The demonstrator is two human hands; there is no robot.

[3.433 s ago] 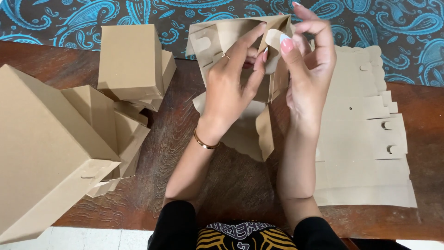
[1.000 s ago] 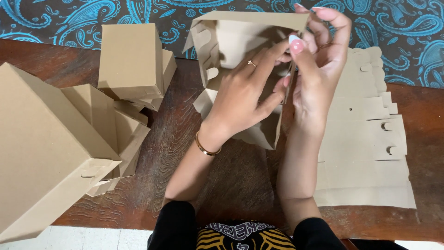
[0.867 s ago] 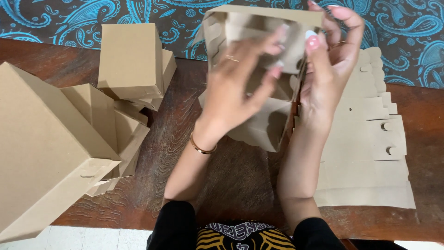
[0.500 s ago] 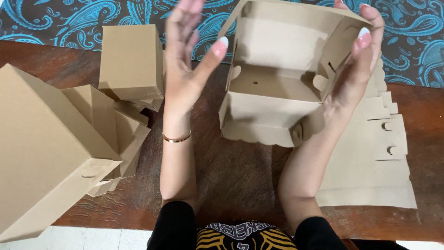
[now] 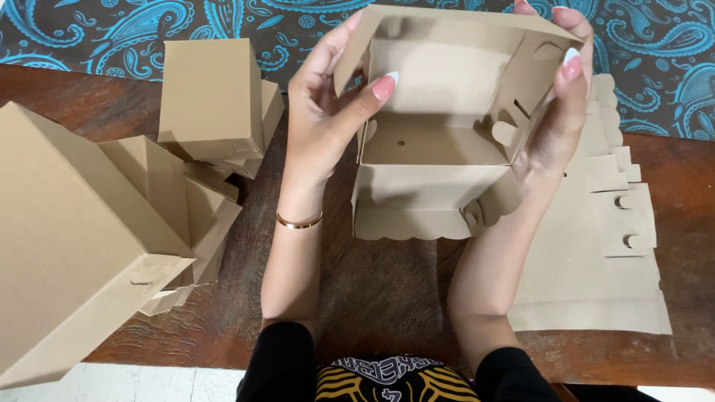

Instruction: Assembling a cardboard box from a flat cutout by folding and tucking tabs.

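Note:
I hold a half-folded brown cardboard box (image 5: 439, 112) up over the wooden table, its open inside facing me and a scalloped flap hanging down at the front. My left hand (image 5: 324, 112) grips its left wall, thumb inside. My right hand (image 5: 555, 112) presses on the right wall, fingers over the top edge. A gold bangle sits on my left wrist.
Several finished brown boxes (image 5: 212, 100) are piled at the left, the largest (image 5: 67, 231) near the table's front edge. A stack of flat cardboard blanks (image 5: 603, 246) lies at the right. A blue paisley cloth (image 5: 112, 26) covers the far side of the wooden table (image 5: 372, 290).
The box has gone from a crumpled, partly folded shape to an opened-out rectangular form. My left hand let go, swung out and came back onto the left wall.

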